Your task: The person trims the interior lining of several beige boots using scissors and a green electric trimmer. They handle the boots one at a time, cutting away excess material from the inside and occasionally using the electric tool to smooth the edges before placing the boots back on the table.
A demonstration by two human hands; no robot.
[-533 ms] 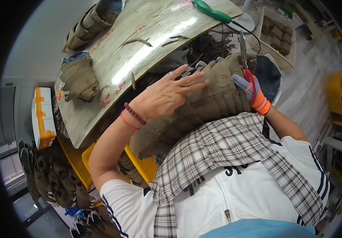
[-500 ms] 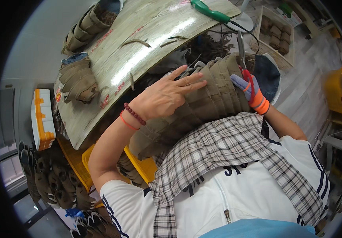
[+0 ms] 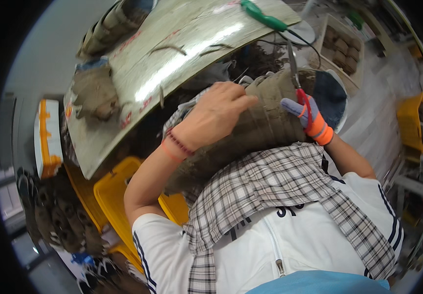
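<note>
A long stack of brown cloth pieces (image 3: 265,115), nested one inside another, lies across my lap on a checked apron (image 3: 255,171). Its right end shows a dark blue lining. My left hand (image 3: 219,110), bare and with bracelets at the wrist, rests over the stack's upper side. Its fingers are curled in and pressed together; whatever they pinch is hidden. At the stack's right part, my right hand (image 3: 312,120), in a grey and orange glove, grips red-handled scissors (image 3: 301,95). The blades point up and away, and look closed together.
Beyond the stack stands a table (image 3: 133,73) with a green-handled corded tool (image 3: 265,18), thin scraps and more brown pieces (image 3: 94,90). A pale crate (image 3: 325,41) of brown bundles is at far right. Yellow crates (image 3: 116,196) and a white box (image 3: 49,139) stand at left.
The spread fingers of my left hand have curled in, and its wrist has shifted right. My right hand keeps the scissors at the stack's right part. The whole view has tilted slightly.
</note>
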